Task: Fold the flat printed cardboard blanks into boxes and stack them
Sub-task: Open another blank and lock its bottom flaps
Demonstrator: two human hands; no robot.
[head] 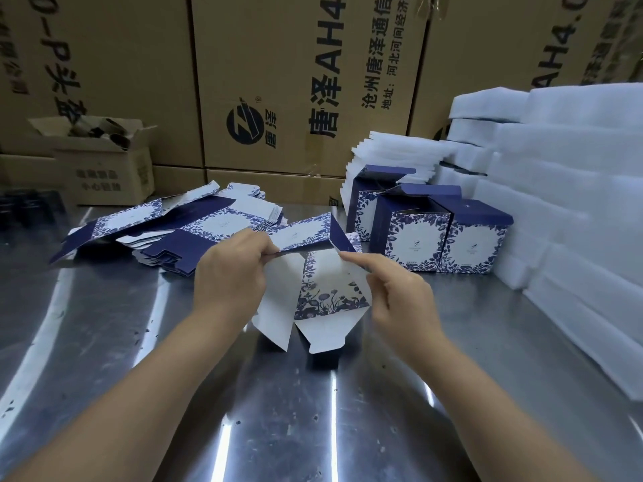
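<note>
1. Blank (323, 290): centre of frame, held above the tabletop (139, 342), partly opened, with loose flaps hanging toward the lower edge.
2. Left grip (233, 276): pinches the blank's upper left edge. Right grip (400, 300): thumb and forefinger appear to pinch its upper right edge.
3. Handling, as judged: thin printed card, light, stiff across panels and bending at the creases. It is probably smooth and its corners probably crush. Take hold on panel edges beside a crease, not on flaps.
4. Flat blanks (195, 224): loose pile, left of centre. Folded boxes (417, 234): right of centre, standing close together.
</note>
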